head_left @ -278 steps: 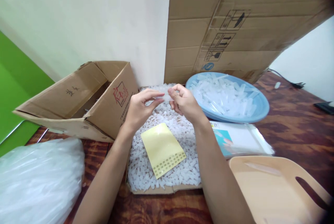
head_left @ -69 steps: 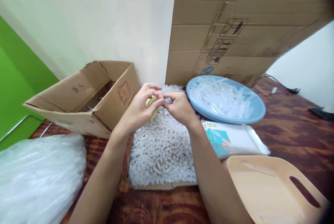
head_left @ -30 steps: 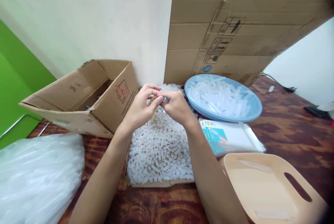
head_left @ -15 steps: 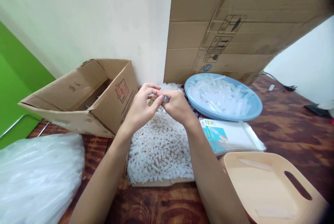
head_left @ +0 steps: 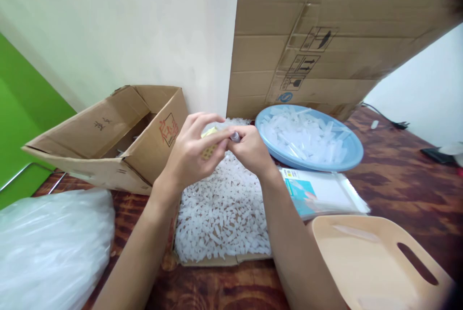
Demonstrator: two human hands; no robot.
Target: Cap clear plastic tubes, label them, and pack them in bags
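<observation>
My two hands meet above a cardboard tray (head_left: 253,255) spread with many small translucent white plastic pieces (head_left: 224,218). My left hand (head_left: 188,151) is closed around a small yellow piece with a dotted pattern (head_left: 209,152); fingers cover most of it, so I cannot tell its kind. In my right hand (head_left: 251,148) a short greyish, see-through tube (head_left: 235,137) is pinched, its round end showing beside the thumb. Left fingertips reach close to that end; whether they touch it is unclear.
An open carton (head_left: 144,155) stands at left, behind a bulging clear plastic bag (head_left: 54,242). Right of the tray are a blue basin (head_left: 289,159) of clear plastic tubes, packaged clear sleeves (head_left: 336,192) and a beige handled tray (head_left: 365,262). A large carton (head_left: 267,59) stands behind.
My left hand has turned and shows more of the yellow piece. The tube's end in my right hand is now more exposed. The view has shifted slightly.
</observation>
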